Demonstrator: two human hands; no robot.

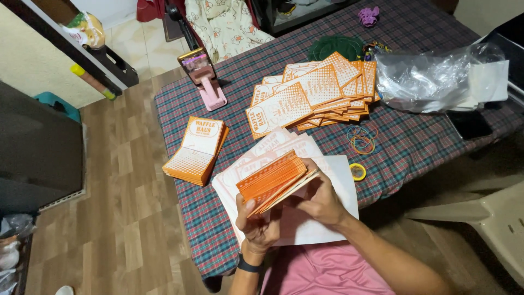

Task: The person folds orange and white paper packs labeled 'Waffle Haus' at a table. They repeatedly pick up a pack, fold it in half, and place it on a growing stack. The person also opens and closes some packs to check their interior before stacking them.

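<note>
My left hand [256, 226] clamps orange bag stack [271, 180] from below, over table's [415, 147] near edge; long axis runs up-right. Right hand [322, 203] pinches its right end, fingers narrow.

wear: pink garment at lap | left wrist: dark band [249, 266] | arms: bare, no sleeves

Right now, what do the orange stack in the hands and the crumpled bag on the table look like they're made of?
The orange stack: thin printed paper or card, matte; its sheets fan and bend between the left hand and right hand. The bag: clear plastic film, glossy, with creases catching light.
</note>
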